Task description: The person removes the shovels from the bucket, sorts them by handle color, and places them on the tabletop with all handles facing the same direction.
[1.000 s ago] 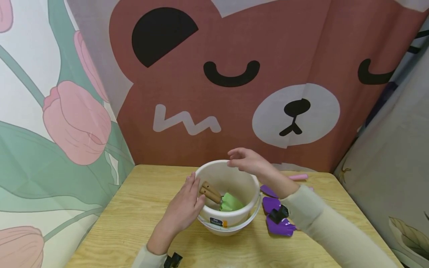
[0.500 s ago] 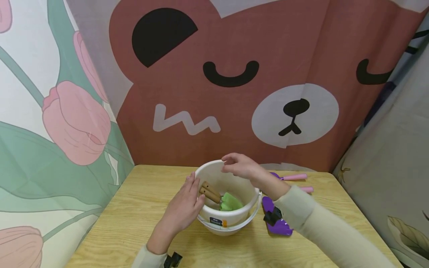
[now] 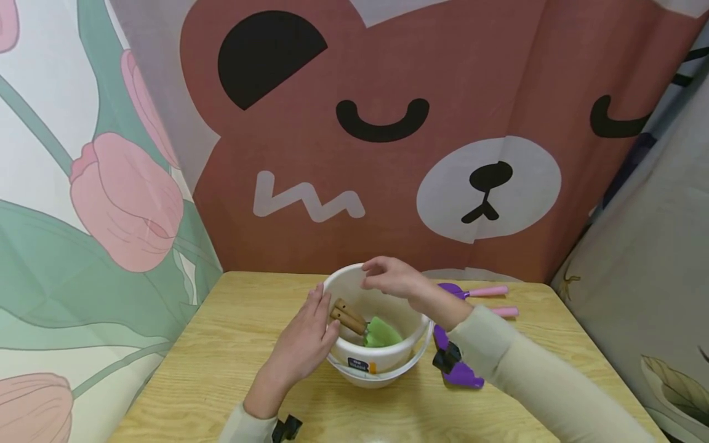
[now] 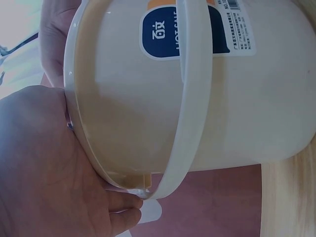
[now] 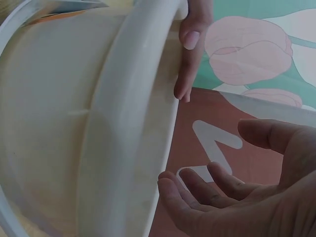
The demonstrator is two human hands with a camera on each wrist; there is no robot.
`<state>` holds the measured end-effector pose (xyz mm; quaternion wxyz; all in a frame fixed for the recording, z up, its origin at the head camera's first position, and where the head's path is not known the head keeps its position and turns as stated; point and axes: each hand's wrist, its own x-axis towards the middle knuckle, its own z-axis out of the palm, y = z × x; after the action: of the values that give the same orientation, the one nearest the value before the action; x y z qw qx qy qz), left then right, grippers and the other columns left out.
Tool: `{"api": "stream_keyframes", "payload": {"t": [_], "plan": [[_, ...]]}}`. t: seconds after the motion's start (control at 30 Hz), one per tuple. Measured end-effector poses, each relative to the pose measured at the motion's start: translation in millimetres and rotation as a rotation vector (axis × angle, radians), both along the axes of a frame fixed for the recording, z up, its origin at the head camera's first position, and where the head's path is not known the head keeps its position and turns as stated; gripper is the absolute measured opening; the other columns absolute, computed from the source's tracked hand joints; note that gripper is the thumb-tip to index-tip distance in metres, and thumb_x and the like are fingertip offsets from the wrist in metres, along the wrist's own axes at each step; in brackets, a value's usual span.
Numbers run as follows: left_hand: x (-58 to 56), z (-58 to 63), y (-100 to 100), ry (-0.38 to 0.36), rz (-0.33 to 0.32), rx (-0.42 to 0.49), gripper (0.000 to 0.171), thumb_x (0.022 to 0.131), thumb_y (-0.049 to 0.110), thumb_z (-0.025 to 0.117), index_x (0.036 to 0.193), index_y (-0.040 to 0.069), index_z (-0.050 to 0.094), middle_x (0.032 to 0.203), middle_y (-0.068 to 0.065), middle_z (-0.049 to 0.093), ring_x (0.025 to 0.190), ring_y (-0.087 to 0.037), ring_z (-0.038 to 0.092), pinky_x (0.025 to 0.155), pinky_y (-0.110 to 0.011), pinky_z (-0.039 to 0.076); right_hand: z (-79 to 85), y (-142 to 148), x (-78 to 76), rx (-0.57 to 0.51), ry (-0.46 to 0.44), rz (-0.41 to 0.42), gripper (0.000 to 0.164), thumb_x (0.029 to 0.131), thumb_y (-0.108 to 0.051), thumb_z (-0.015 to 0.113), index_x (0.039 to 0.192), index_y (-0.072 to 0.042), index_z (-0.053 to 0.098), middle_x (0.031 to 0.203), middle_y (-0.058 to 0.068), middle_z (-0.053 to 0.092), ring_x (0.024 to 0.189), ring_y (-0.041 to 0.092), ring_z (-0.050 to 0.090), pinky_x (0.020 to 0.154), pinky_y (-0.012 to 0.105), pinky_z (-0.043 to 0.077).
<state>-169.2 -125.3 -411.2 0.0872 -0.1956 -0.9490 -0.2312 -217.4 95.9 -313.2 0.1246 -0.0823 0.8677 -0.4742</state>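
A white plastic bucket [image 3: 393, 358] stands upright on the table, its bail handle [image 4: 197, 98] hanging down along the front. Inside lie small garden tools with brown wooden handles [image 3: 349, 318] and a light green head [image 3: 381, 333]. My left hand [image 3: 299, 341] rests against the bucket's left rim, fingers straight and pointing away. Over the far part of the bucket mouth hovers my right hand [image 3: 392, 277], fingers loosely bent. The right wrist view shows nothing in that hand [image 5: 247, 182], with its fingertips close to the rim.
Right of the bucket, purple tool heads [image 3: 464, 375] lie on the wooden table [image 3: 221, 344], partly hidden by the right sleeve. Pink handles [image 3: 487, 291] show farther back. A bear-print cloth [image 3: 310, 246] hangs behind the table, and a tulip-print cloth [image 3: 127, 209] hangs at the left.
My right hand has moved left and slightly nearer over the bucket mouth, uncovering more of the pink handles. The left hand, bucket and green-headed tools have stayed in place.
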Motion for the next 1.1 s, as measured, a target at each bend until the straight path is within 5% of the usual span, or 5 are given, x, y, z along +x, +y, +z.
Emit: {"api": "stream_keyframes", "payload": {"t": [0.6, 0.9, 1.1], "plan": [[-3.3, 1.1, -0.5, -0.002, -0.005, -0.016, 0.066, 0.107, 0.039, 0.040, 0.160, 0.003, 0.025, 0.169, -0.013, 0.013, 0.154, -0.030, 0.017, 0.121, -0.050, 0.030, -10.4, -14.7, -5.9, 0.067, -0.033, 0.039, 0.052, 0.088, -0.023, 0.074, 0.134, -0.004, 0.062, 0.125, 0.010, 0.068, 0.109, 0.024, 0.065, 0.098, 0.042, 0.053], [-2.0, 1.2, -1.2, -0.011, -0.002, -0.001, 0.065, 0.107, 0.037, 0.042, 0.160, 0.004, 0.025, 0.170, -0.011, 0.011, 0.155, -0.030, 0.016, 0.122, -0.050, 0.028, -23.6, -25.2, -9.7, 0.238, 0.008, 0.141, 0.048, 0.090, -0.022, 0.070, 0.134, -0.004, 0.063, 0.128, 0.011, 0.068, 0.114, 0.025, 0.064, 0.100, 0.040, 0.052], [-3.0, 0.2, -1.0, 0.001, -0.004, -0.002, 0.066, 0.106, 0.037, 0.042, 0.161, 0.005, 0.024, 0.170, -0.011, 0.011, 0.155, -0.031, 0.017, 0.121, -0.050, 0.030, -28.3, -31.2, -9.9, 0.228, -0.008, 0.166, 0.049, 0.089, -0.020, 0.071, 0.134, -0.001, 0.062, 0.124, 0.014, 0.069, 0.115, 0.027, 0.065, 0.101, 0.041, 0.052]]}}
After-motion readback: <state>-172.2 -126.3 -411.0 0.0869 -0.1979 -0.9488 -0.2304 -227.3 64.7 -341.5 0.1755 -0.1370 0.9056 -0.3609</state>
